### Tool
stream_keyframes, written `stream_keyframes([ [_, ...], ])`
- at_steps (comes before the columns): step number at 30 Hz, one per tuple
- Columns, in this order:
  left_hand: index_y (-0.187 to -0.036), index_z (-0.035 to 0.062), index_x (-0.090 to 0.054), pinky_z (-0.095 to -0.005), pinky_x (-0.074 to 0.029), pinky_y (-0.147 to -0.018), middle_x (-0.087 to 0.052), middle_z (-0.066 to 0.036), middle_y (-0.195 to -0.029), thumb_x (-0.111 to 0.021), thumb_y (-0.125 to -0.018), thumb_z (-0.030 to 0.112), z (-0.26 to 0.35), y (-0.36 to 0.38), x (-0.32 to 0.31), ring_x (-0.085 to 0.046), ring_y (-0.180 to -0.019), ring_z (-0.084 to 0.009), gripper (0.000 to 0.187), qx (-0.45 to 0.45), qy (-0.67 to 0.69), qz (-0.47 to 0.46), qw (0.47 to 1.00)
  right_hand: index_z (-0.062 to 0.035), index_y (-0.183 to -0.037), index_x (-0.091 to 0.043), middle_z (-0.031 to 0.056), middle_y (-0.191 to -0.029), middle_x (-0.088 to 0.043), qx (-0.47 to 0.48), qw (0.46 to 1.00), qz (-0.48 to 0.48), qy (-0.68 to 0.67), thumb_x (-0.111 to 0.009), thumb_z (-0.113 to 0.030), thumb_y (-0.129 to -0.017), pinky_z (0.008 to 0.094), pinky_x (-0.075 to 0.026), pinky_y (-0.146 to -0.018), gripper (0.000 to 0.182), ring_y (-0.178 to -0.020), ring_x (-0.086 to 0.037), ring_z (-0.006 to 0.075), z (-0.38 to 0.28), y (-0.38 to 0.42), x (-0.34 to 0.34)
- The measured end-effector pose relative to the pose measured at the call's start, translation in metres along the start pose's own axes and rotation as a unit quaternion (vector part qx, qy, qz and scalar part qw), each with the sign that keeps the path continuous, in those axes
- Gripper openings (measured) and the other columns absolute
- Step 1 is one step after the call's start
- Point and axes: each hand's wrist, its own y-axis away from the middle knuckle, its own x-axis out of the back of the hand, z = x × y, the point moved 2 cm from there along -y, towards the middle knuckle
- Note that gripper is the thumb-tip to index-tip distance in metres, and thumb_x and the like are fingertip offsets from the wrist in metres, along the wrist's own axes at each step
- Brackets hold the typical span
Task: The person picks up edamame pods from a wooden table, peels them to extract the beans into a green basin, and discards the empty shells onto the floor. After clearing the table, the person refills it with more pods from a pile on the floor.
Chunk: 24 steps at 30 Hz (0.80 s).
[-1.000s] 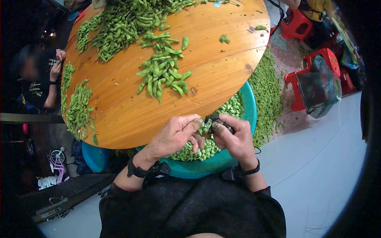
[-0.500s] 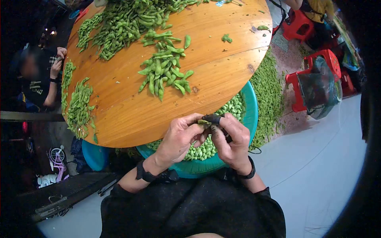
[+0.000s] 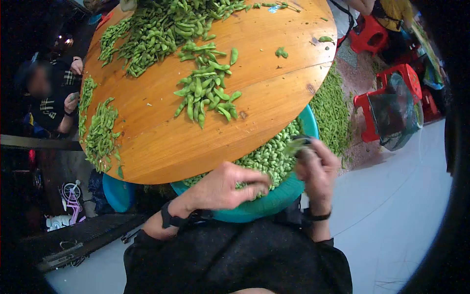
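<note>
Below the table edge, a teal basin (image 3: pixel 307 122) holds many shelled green beans (image 3: pixel 269 161). My left hand (image 3: pixel 227 186) is over the left part of the beans, thumb and fingers apart, with blur at the tips. To the right, over the basin's rim, my right hand (image 3: pixel 318 169) is curled around a pale green pod (image 3: pixel 295 146); a dark cover shows on a finger, and motion blurs it. Whole green pods (image 3: pixel 203 90) lie loose on the round wooden table (image 3: pixel 274 98), with a bigger heap of pods (image 3: pixel 161 34) behind them.
Another pod pile (image 3: pixel 101 130) lies at the table's left, near a seated person (image 3: pixel 49 98). A blue basin (image 3: pixel 117 192) stands below the left edge. Pods cover the floor (image 3: pixel 333 112) at right, beside red stools (image 3: pixel 364 115) and a dark mesh bag (image 3: pixel 394 117).
My hands have parted from their meeting point at the table edge. The left moved down over the beans, and the right moved right with the pod. The other person's hands have also moved apart.
</note>
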Motion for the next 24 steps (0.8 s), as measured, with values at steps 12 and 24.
stream_keyframes([
  [12,-0.097,-0.0003,-0.066,-0.0420,-0.049,-0.077,-0.055,-0.015,-0.098,-0.068,-0.076,-0.004,-0.008,-0.022,0.071,-0.058,-0.087,-0.0344,0.021,-0.076,-0.473,0.321,0.817,0.0059,-0.116,-0.063,0.0067,-0.088,-0.067,0.124,0.932,0.163,0.300,-0.055,0.000,-0.093,0.0251,-0.049,-0.068,0.025,-0.076,-0.059,0.0093,-0.001,-0.009,0.081],
  [24,-0.095,-0.0012,-0.065,-0.0299,-0.047,-0.058,-0.062,-0.010,-0.085,-0.065,-0.087,-0.001,-0.006,-0.022,0.036,-0.059,-0.065,-0.0187,0.009,-0.048,-0.177,0.375,0.909,0.0031,-0.112,-0.066,0.0043,-0.074,-0.055,0.038,0.989,-0.125,0.076,-0.057,0.001,-0.089,0.0240,-0.037,-0.052,0.025,-0.060,-0.048,0.0072,0.006,-0.013,-0.047],
])
